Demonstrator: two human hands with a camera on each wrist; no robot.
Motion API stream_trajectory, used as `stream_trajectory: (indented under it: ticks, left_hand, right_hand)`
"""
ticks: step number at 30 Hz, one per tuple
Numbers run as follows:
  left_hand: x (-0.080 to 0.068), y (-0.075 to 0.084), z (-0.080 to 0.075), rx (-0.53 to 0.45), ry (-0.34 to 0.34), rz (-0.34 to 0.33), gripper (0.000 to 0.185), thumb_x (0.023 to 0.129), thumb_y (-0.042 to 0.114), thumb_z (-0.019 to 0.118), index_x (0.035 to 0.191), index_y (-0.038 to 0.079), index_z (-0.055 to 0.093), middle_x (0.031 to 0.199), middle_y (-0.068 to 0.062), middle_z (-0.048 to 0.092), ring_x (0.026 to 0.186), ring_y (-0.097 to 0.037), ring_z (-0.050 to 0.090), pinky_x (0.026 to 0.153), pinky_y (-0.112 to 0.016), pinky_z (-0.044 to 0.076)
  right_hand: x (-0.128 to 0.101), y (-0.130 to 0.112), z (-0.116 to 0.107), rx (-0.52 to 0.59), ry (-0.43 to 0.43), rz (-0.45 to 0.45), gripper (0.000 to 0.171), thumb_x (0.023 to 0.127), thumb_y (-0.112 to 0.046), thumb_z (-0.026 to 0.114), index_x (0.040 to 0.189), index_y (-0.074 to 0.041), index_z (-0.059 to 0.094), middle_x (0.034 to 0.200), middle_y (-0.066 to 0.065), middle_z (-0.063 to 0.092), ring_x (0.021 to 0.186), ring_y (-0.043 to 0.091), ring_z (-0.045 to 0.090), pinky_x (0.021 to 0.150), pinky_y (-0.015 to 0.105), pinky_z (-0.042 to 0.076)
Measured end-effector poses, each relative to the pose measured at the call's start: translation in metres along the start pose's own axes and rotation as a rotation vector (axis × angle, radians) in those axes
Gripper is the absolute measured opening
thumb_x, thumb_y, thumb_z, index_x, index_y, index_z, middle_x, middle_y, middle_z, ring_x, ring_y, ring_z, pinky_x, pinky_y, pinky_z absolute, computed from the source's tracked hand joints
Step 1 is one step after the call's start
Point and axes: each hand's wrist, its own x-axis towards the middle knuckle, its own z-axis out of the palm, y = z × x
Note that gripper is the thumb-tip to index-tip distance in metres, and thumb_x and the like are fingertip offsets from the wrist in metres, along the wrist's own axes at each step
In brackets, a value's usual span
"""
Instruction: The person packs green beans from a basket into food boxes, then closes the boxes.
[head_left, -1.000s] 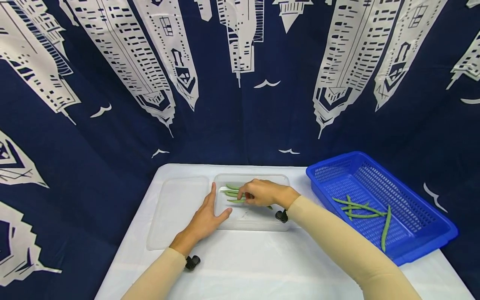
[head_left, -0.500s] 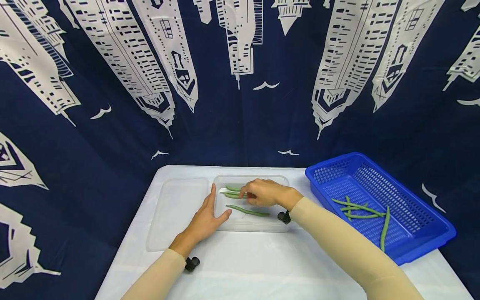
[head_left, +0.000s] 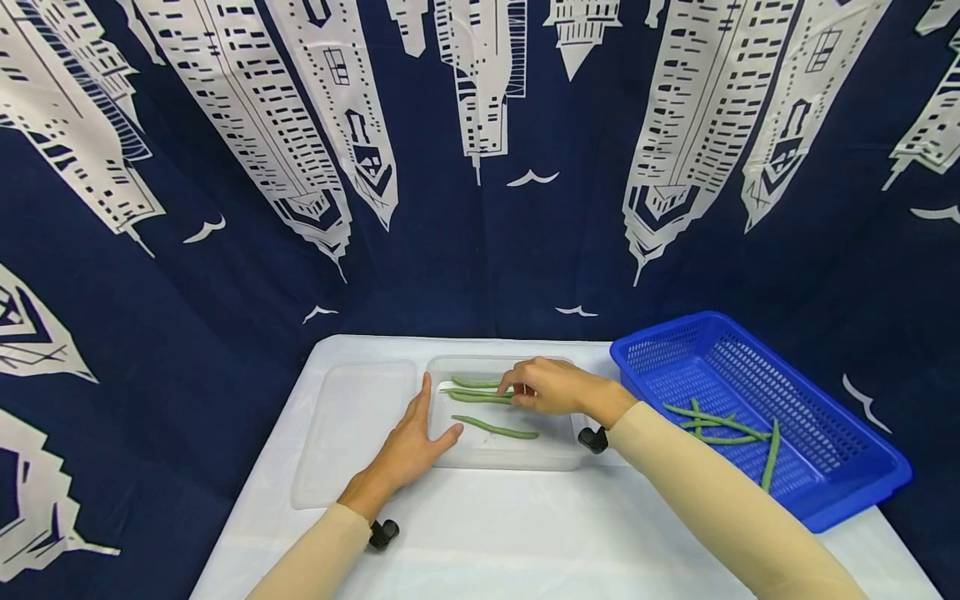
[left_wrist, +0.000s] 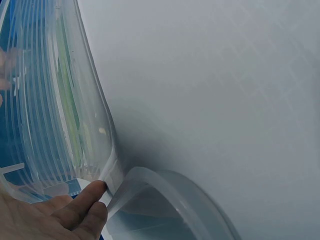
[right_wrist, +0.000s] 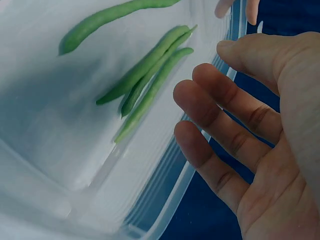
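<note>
A clear plastic container (head_left: 510, 460) holds several green beans. Three of them (right_wrist: 150, 82) lie side by side toward its far side, and a single bean (head_left: 495, 427) lies apart, closer to the front wall. My left hand (head_left: 403, 446) has its fingers against the container's left end, thumb spread toward the front; the left wrist view shows the fingertips (left_wrist: 97, 192) at the rim. My right hand (head_left: 558, 387) hovers over the bean group, its fingers loosely bent and holding nothing in the right wrist view.
The flat translucent lid (head_left: 352, 429) lies on the white table left of the container. At the right stands a blue perforated basket (head_left: 847, 492) with several more green beans (head_left: 772, 454) inside. A navy cloth (head_left: 487, 267) with white building prints hangs behind the table.
The single bean has come from under my right hand to lie separately nearer the front wall. My right hand has drawn back rightward from the beans. My left hand keeps its place.
</note>
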Motion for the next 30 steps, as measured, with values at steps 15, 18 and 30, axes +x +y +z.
stream_trajectory:
  ticks: [15, 18, 30]
  left_hand:
    - [-0.001, 0.000, 0.001, 0.001, 0.003, 0.008, 0.116, 0.110, 0.064, 0.072, 0.190, 0.026, -0.003, 0.196, -0.017, 0.022, 0.177, -0.048, 0.034, 0.141, -0.070, 0.036]
    - [0.000, 0.000, 0.001, 0.002, 0.004, 0.008, 0.116, 0.110, 0.065, 0.072, 0.190, 0.026, -0.003, 0.196, -0.018, 0.022, 0.177, -0.048, 0.034, 0.141, -0.070, 0.035]
    - [-0.001, 0.001, 0.002, -0.004, 0.008, 0.000, 0.114, 0.111, 0.061, 0.072, 0.190, 0.025, -0.002, 0.195, -0.018, 0.023, 0.177, -0.049, 0.034, 0.140, -0.071, 0.035]
  right_hand:
    - [-0.039, 0.016, -0.022, 0.019, 0.086, 0.044, 0.025, 0.110, -0.009, 0.076, 0.130, -0.019, 0.087, 0.113, -0.006, 0.082, 0.091, 0.003, 0.069, 0.078, 0.025, 0.059]
    - [-0.048, 0.021, -0.027, 0.018, 0.104, 0.050, 0.024, 0.111, -0.010, 0.076, 0.131, -0.018, 0.087, 0.114, -0.005, 0.082, 0.092, 0.004, 0.069, 0.079, 0.026, 0.060]
    - [-0.093, 0.042, -0.046, 0.006, 0.212, 0.154, 0.026, 0.111, -0.007, 0.077, 0.133, -0.015, 0.086, 0.106, -0.005, 0.080, 0.089, 0.006, 0.067, 0.079, 0.029, 0.061]
